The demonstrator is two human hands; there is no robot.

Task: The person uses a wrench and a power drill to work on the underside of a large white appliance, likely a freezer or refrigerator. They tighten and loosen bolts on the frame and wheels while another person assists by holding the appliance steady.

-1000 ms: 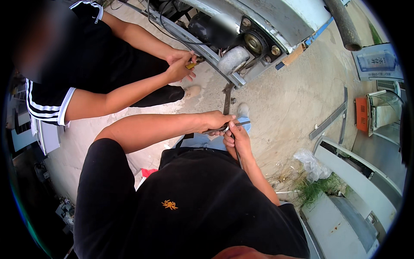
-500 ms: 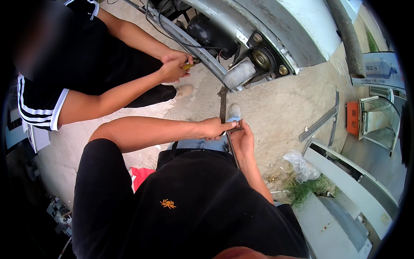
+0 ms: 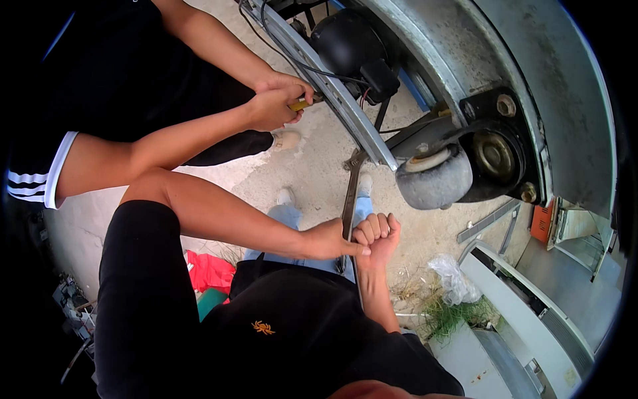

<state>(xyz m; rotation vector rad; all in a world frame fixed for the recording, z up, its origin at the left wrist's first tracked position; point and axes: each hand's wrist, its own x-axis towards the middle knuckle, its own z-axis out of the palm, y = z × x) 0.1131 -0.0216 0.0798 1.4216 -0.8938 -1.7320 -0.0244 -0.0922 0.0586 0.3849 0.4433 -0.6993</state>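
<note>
My left hand (image 3: 329, 239) is wrapped round a long dark metal wrench (image 3: 349, 193), whose jawed head points away from me toward the machine's frame. Against that hand's thumb, my right hand (image 3: 376, 238) is closed with its fingers curled; whatever it may hold is hidden. A thin metal bar (image 3: 358, 282) runs back toward my body between my hands and right forearm. Beyond the wrench head, a worn grey caster wheel (image 3: 435, 178) sits in a black bracket (image 3: 510, 143) with bolts, apart from both hands.
A co-worker's hands (image 3: 282, 100) grip a yellow-handled tool (image 3: 300, 105) at the metal frame rail (image 3: 332, 93). Behind the rail sits a black compressor (image 3: 349, 43) with cables. At right lie angle bars (image 3: 488, 221), clear plastic (image 3: 455, 279) and pale panels (image 3: 525, 292); red cloth (image 3: 209, 269) lies at left.
The view has shifted closer to the machine, so the caster wheel appears larger and lower. My right fingers have curled from a more extended pose; my left hand still grips the wrench.
</note>
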